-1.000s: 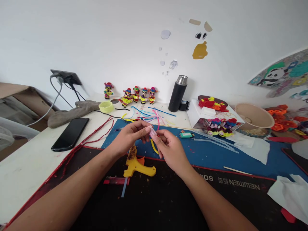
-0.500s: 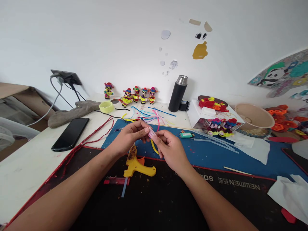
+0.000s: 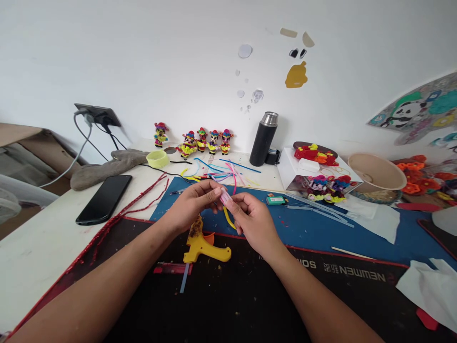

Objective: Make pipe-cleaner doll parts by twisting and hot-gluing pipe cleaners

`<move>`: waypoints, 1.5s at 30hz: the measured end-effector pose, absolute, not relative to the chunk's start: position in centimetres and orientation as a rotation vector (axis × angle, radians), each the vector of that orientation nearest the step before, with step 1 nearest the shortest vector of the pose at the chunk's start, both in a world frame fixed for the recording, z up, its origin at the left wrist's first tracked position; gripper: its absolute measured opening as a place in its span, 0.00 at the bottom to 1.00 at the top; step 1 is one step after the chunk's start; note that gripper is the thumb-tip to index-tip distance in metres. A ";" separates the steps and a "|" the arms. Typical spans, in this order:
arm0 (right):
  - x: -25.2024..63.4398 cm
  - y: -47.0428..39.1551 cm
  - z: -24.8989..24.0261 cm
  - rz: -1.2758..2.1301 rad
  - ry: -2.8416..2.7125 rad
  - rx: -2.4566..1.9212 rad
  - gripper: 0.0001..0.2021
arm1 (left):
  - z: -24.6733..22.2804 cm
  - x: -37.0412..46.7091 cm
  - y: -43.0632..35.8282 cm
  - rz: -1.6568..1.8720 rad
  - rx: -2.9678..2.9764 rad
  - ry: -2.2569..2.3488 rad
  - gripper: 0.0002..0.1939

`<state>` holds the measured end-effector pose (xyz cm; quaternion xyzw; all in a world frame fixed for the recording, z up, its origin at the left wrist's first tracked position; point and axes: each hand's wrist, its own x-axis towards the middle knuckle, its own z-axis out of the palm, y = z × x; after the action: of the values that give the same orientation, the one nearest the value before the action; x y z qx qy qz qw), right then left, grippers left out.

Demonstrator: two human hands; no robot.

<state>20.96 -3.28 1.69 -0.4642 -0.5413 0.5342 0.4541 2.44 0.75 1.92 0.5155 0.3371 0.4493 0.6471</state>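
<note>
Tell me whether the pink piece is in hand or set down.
The pink piece is in hand: the left hand and right hand pinch it from opposite sides. Folded or not, I cannot tell; they partly cover it.

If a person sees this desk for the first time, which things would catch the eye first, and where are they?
Probably the left hand and the right hand, which meet near the centre, pinching a small pale pink piece. Just below them, a bright yellow glue gun lies mostly on the black mat. Farther back, five colourful figurines stand before the white wall, with a black thermos to their right.
</note>
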 end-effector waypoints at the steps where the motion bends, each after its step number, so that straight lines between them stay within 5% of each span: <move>1: 21.0 -3.3 1.7 1.319 -1.325 -1.145 0.21 | 1.9 2.5 0.7 1.027 1.151 0.758 0.19; 5: 20.9 -3.3 1.9 1.314 -1.290 -1.156 0.22 | 2.1 2.5 0.6 1.038 1.097 0.742 0.24; 11: 21.0 -3.2 1.5 1.299 -1.319 -1.160 0.20 | 2.5 2.5 0.5 1.013 1.129 0.765 0.15; 24: 21.0 -3.1 1.2 1.261 -1.383 -1.179 0.19 | 2.3 2.5 0.8 1.009 1.129 0.713 0.13; 45: 21.0 -3.2 1.4 1.298 -1.331 -1.158 0.20 | 2.3 2.7 0.7 1.017 0.960 0.663 0.19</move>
<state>21.00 -3.18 1.45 -0.4701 -0.5403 0.5267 0.4579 2.65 0.71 2.25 0.4335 0.2992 0.4594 0.7152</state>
